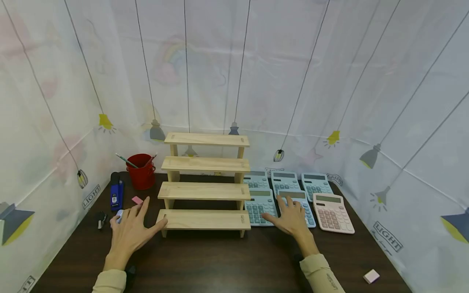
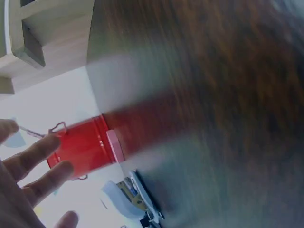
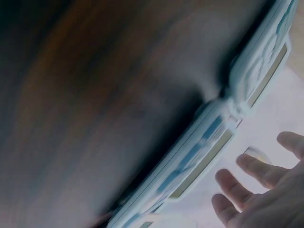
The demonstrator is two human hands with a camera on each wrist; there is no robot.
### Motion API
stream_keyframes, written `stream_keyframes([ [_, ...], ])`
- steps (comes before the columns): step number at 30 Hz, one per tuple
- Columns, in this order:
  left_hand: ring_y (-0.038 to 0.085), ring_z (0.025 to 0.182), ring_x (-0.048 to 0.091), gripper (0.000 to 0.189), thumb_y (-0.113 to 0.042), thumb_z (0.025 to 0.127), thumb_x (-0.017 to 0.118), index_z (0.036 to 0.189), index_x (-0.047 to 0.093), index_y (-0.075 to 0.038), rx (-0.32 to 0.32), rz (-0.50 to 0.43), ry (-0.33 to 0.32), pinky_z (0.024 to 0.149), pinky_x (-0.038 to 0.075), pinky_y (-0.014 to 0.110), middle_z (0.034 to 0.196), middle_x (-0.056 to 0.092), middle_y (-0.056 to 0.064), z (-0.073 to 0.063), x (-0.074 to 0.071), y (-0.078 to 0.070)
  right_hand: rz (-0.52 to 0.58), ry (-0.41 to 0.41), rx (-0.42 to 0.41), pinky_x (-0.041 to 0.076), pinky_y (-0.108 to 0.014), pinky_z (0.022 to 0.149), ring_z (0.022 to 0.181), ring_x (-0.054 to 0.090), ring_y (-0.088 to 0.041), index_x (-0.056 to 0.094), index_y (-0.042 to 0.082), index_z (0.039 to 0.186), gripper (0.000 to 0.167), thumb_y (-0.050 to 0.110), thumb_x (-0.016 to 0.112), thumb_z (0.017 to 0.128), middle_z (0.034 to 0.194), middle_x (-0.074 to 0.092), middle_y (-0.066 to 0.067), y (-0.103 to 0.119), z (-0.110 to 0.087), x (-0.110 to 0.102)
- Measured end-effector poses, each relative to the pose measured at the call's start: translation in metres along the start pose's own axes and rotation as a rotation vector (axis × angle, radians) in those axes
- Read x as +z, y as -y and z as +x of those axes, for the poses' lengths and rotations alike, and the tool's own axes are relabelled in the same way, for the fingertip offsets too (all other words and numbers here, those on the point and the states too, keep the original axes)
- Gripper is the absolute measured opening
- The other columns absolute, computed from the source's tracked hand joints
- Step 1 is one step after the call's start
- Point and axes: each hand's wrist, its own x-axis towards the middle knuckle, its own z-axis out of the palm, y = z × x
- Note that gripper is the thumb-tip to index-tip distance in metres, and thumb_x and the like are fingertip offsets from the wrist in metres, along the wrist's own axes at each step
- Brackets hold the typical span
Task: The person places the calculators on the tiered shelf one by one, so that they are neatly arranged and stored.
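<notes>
My left hand (image 1: 130,232) hovers with spread fingers left of a stepped wooden stand (image 1: 205,219), its thumb near the lowest shelf. Beyond its fingers are a small light-blue stapler (image 2: 126,199), partly hidden in the head view, and a pink eraser (image 1: 137,200). My right hand (image 1: 292,219) has its fingers spread over a light-blue calculator (image 1: 310,217); contact cannot be told from the head view, but in the right wrist view the fingers appear apart from it. Another light-blue calculator (image 1: 261,207) is by its thumb. Neither hand holds anything.
Behind the left hand stand a red bucket (image 1: 141,179) with pencils and a dark-blue stapler (image 1: 117,194). A small black-and-silver item (image 1: 101,220) lies at left. More blue calculators (image 1: 316,184), a pink calculator (image 1: 333,213) and a whitish block (image 1: 371,276) are at right.
</notes>
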Motion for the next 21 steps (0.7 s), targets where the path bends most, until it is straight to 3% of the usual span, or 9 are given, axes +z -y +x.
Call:
stream_keyframes([
  [5, 0.05, 0.123, 0.051, 0.11, -0.091, 0.08, 0.04, 0.162, 0.02, -0.02, -0.002, 0.01, 0.062, 0.097, 0.033, 0.076, 0.139, 0.056, 0.028, 0.001, 0.0, -0.006, 0.022, 0.07, -0.007, 0.025, -0.077, 0.106, 0.138, 0.032, -0.057, 0.034, 0.014, 0.158, 0.102, 0.075, 0.062, 0.08, 0.158, 0.033, -0.029, 0.014, 0.006, 0.004],
  [8, 0.043, 0.107, 0.06, 0.112, -0.091, 0.08, 0.042, 0.162, 0.019, -0.019, 0.014, 0.011, 0.096, 0.082, 0.047, 0.062, 0.126, 0.063, 0.025, 0.001, 0.002, -0.009, 0.022, 0.088, -0.016, 0.027, -0.076, 0.106, 0.137, 0.034, -0.056, 0.036, 0.012, 0.157, 0.1, 0.071, 0.065, 0.081, 0.155, 0.035, -0.031, 0.02, 0.008, 0.007],
  [12, 0.03, 0.084, 0.06, 0.114, -0.091, 0.078, 0.045, 0.162, 0.021, -0.017, 0.02, 0.002, 0.138, 0.061, 0.044, 0.04, 0.111, 0.066, 0.019, 0.0, 0.005, -0.013, -0.003, 0.115, -0.03, 0.033, -0.074, 0.103, 0.135, 0.038, -0.056, 0.038, 0.01, 0.155, 0.099, 0.068, 0.067, 0.081, 0.152, 0.039, -0.032, 0.025, 0.011, 0.011],
  [14, 0.03, 0.083, 0.061, 0.115, -0.091, 0.078, 0.044, 0.161, 0.022, -0.015, 0.02, -0.002, 0.15, 0.061, 0.044, 0.039, 0.113, 0.066, 0.02, 0.001, 0.007, -0.015, -0.011, 0.138, -0.035, 0.036, -0.073, 0.103, 0.135, 0.039, -0.056, 0.039, 0.009, 0.154, 0.099, 0.069, 0.067, 0.081, 0.152, 0.038, -0.033, 0.026, 0.014, 0.013],
  [21, 0.041, 0.107, 0.066, 0.112, -0.091, 0.08, 0.04, 0.161, 0.024, -0.015, 0.042, -0.012, 0.165, 0.084, 0.048, 0.057, 0.132, 0.064, 0.024, 0.0, 0.011, -0.018, 0.001, 0.222, -0.016, 0.037, -0.073, 0.104, 0.138, 0.034, -0.061, 0.037, 0.008, 0.154, 0.1, 0.069, 0.067, 0.081, 0.154, 0.031, -0.039, 0.03, 0.021, 0.015],
])
